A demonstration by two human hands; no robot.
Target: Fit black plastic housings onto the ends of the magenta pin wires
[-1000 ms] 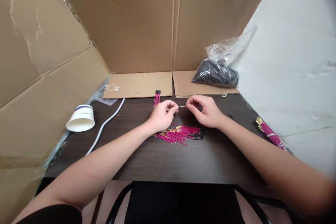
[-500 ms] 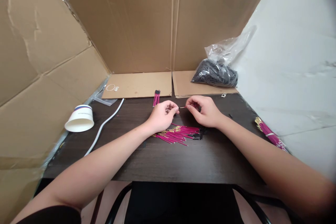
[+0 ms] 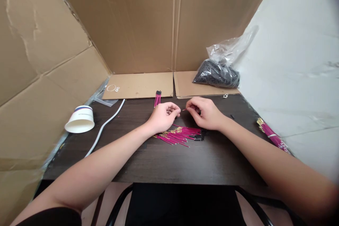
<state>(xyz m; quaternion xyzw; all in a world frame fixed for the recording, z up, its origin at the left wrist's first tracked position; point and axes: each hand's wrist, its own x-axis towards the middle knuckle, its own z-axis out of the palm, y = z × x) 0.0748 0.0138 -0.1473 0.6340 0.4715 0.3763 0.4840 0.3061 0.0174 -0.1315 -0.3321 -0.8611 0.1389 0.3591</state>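
1. Dark wood-grain tabletop [image 3: 182, 166] lies bare on the near side of the fingers, running to the seated person's lap.
2. Just nearer than the fingers, loose magenta wires [image 3: 176, 136] with gold ends are spread out, with short black sleeves [image 3: 197, 137] at their right-hand end.
3. Held above the wires, the right hand [image 3: 206, 113] pinches a thin reddish wire [image 3: 184, 109] between thumb and forefinger; its tip pokes out toward the other fingertips.
4. Facing it, the left hand [image 3: 162, 117] has thumb and forefinger drawn together at that tip; whether they grip anything is too small to tell.
5. For clean handling, I'd judge it best to keep the pinch close to the tip, both wrists steady and the wire straight, pushing gently along its length; a long free end would probably bend.
6. Just beyond the left fingers lies a small group of black-tipped wires [image 3: 158, 99].
7. Farther off, past the right fingers, a clear bag [image 3: 218, 74] of dark pieces sits on flat cardboard [image 3: 184, 86].
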